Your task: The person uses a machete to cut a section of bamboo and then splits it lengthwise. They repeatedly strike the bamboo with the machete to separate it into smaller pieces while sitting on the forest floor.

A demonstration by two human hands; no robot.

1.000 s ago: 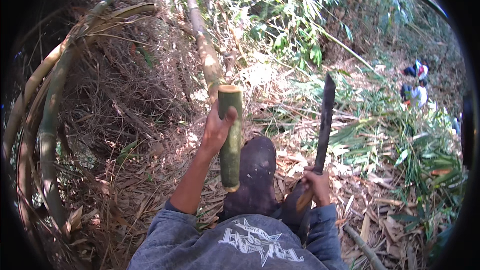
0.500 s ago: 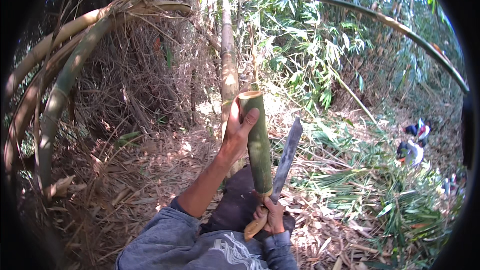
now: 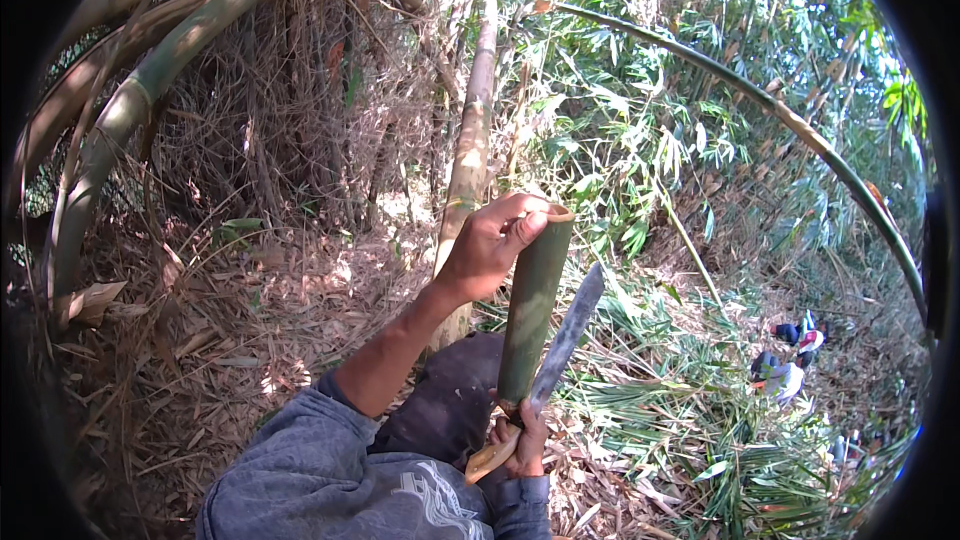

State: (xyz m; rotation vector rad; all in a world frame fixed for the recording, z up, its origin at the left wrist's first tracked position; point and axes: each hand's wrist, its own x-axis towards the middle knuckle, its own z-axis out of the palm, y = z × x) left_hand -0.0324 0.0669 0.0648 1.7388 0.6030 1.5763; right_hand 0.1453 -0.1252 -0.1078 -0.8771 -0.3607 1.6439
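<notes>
My left hand (image 3: 492,242) grips the top rim of a short green bamboo section (image 3: 532,305) and holds it upright over my dark-trousered knee. Low down, my right hand (image 3: 522,437) is closed on the pale wooden handle of a long machete (image 3: 565,340). Its grey blade slants up and to the right, lying close along the right side of the bamboo section. Whether the edge touches the bamboo I cannot tell. My grey sleeves enter from the bottom edge.
A standing bamboo stem (image 3: 468,155) rises just behind my left hand. Thick curved culms (image 3: 110,130) arch on the left and a thin one (image 3: 800,135) bends over the right. Dry leaf litter covers the slope. A person (image 3: 790,360) crouches downhill at right.
My view has tilted upward. The machete, held out to the right a second ago, has swung in against the bamboo section. My left hand has kept its grip on the top.
</notes>
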